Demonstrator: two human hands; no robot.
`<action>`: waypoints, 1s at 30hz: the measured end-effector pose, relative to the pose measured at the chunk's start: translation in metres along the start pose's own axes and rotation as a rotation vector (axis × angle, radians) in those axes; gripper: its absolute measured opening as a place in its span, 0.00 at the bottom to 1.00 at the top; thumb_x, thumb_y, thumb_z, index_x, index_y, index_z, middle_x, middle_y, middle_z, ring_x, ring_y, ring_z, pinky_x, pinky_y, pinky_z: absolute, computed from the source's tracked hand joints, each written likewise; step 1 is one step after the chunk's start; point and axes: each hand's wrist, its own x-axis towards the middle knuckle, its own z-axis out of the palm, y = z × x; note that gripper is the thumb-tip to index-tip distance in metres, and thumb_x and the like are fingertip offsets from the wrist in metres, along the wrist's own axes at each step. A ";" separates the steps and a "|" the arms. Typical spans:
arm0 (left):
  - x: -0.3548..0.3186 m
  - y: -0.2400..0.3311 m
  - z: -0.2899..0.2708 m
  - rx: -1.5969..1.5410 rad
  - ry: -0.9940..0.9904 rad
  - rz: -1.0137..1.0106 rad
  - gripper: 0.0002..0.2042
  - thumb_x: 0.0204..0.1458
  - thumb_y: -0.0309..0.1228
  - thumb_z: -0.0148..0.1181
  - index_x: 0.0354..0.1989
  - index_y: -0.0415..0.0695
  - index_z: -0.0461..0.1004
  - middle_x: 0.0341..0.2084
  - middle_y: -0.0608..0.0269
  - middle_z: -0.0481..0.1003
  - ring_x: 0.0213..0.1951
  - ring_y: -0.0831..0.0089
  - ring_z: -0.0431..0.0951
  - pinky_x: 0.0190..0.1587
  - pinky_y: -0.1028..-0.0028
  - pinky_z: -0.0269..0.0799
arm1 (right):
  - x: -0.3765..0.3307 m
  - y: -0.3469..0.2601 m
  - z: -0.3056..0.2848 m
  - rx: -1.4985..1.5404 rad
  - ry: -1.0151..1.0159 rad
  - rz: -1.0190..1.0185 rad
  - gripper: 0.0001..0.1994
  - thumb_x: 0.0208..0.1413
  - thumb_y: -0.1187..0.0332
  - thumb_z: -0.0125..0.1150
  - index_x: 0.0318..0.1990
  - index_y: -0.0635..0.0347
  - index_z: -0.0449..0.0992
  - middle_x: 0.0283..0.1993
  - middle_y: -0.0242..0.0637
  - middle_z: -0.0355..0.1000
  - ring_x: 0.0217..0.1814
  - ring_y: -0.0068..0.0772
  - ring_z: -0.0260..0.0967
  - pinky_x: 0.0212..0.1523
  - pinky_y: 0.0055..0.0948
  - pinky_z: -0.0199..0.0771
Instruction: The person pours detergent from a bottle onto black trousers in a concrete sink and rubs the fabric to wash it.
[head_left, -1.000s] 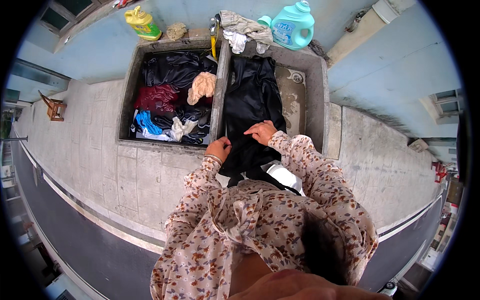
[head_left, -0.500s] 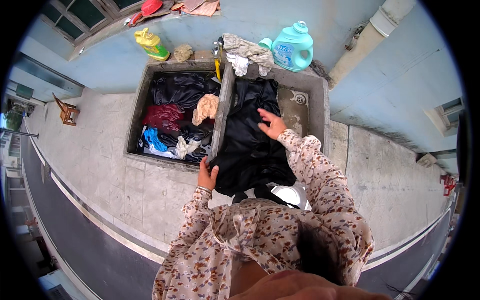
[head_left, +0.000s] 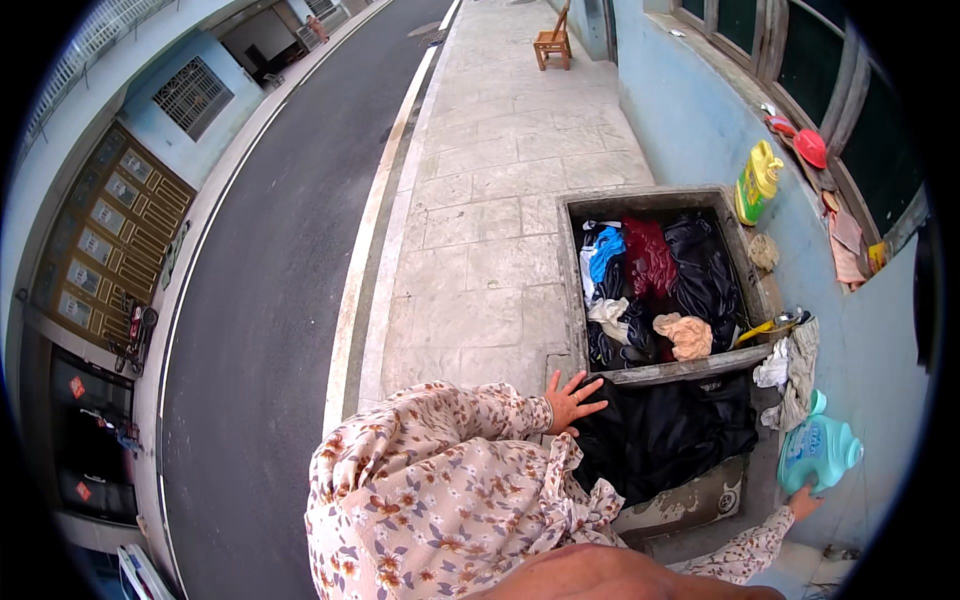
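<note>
My left hand (head_left: 572,402) is spread open, its fingers resting at the edge of a wet black garment (head_left: 675,430). That garment lies across the right basin of a concrete double sink (head_left: 660,377). At the wall side, my right hand (head_left: 803,503) is at the handle of a turquoise detergent bottle (head_left: 815,452); its fingers are partly hidden and seem closed round it. In the other basin, several clothes soak in dark water, among them a dark red cloth (head_left: 650,258), a peach cloth (head_left: 684,336), a blue cloth (head_left: 606,252) and a black cloth (head_left: 700,265).
A yellow bottle (head_left: 758,182) and a scrubbing pad (head_left: 763,252) stand on the sink's ledge. Grey cloths (head_left: 795,370) lie by the tap (head_left: 785,322). Beyond are a wooden chair (head_left: 553,42), pavement (head_left: 490,250) and a road (head_left: 270,300).
The view has swung round to the left. My right hand has left the black garment and reached the turquoise bottle. My left hand stays at the garment's edge, fingers now spread wider.
</note>
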 end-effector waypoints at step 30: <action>0.012 -0.020 -0.001 -0.062 -0.079 0.101 0.46 0.39 0.48 0.65 0.66 0.64 0.42 0.67 0.56 0.28 0.65 0.40 0.32 0.55 0.35 0.44 | -0.220 -0.220 -0.184 0.152 -0.776 -0.172 0.17 0.51 0.60 0.60 0.33 0.70 0.72 0.19 0.42 0.69 0.14 0.28 0.64 0.17 0.30 0.63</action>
